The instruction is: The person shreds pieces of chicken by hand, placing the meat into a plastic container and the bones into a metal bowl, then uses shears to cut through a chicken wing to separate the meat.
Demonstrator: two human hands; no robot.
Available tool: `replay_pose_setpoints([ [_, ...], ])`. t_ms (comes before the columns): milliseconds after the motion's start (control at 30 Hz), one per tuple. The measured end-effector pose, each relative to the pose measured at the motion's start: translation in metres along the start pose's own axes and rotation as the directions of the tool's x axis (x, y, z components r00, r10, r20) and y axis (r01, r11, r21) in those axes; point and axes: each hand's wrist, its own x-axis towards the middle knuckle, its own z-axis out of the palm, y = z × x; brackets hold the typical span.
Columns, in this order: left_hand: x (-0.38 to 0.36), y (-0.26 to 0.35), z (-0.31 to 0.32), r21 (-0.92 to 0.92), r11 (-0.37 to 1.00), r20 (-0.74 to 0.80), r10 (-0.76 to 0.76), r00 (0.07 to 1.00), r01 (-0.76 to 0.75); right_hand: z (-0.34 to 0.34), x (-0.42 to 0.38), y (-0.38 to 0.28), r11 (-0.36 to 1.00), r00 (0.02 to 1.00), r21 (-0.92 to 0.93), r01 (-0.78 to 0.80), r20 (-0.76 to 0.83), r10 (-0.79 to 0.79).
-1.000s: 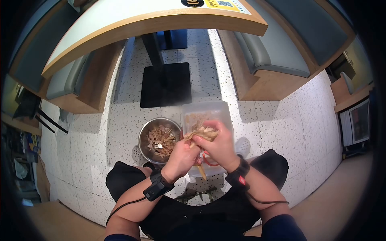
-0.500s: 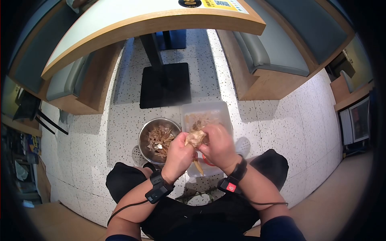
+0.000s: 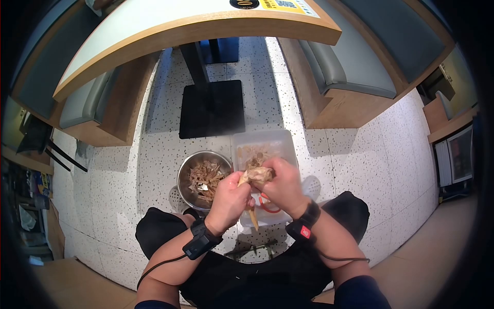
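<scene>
At the centre of the frame, one pale, ragged piece of food [image 3: 257, 175] is pinched between the left hand [image 3: 230, 200] and the right hand [image 3: 282, 186], both closed on it. It is held over the near edge of one clear plastic tub [image 3: 242, 141]; one steel bowl [image 3: 184, 175] of brown scraps stands just left, nearer the left hand. The piece's long axis cannot be told.

Views: 1, head-worn fisheye camera
Facing: forward and steeply down
Nearness: close above lap; speckled terrazzo floor [image 3: 154, 170] below
</scene>
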Motion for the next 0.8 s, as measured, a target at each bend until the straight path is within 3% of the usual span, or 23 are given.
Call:
replay_pose_setpoints([
  [233, 0.0, 0.0, -0.008, -0.088, 0.995, 0.074, -0.046, 0.996, 0.052, 0.0, -0.002, 0.007, 0.974, 0.98, 0.121, -0.193, 0.08, 0.184],
  [300, 0.001, -0.003, -0.012, -0.103, 0.992, 0.102, -0.06, 0.993, 0.07, 0.002, -0.001, 0.011, 0.926, 0.955, 0.238, -0.295, 0.115, 0.275],
  [433, 0.002, -0.003, -0.014, -0.146, 0.986, 0.14, -0.065, 0.988, 0.086, -0.002, 0.004, 0.013, 0.94, 0.967, 0.231, -0.251, 0.105, 0.233],
  [600, 0.003, -0.004, -0.014, -0.163, 0.983, 0.157, -0.064, 0.986, 0.089, -0.005, 0.006, 0.016, 0.883, 0.903, 0.212, -0.418, 0.204, 0.378],
  [700, 0.002, 0.0, -0.01, -0.11, 0.992, 0.149, -0.052, 0.987, 0.069, -0.006, 0.007, 0.013, 0.83, 0.868, 0.264, -0.491, 0.235, 0.438],
  [767, 0.003, 0.001, -0.008, 0.078, 0.997, 0.082, 0.007, 0.997, -0.014, -0.007, 0.009, 0.01, 0.818, 0.855, 0.262, -0.512, 0.243, 0.457],
  [800, 0.001, 0.004, -0.006, 0.078, 0.997, 0.083, 0.007, 0.997, -0.014, -0.008, 0.009, 0.01, 0.806, 0.842, 0.258, -0.533, 0.253, 0.476],
])
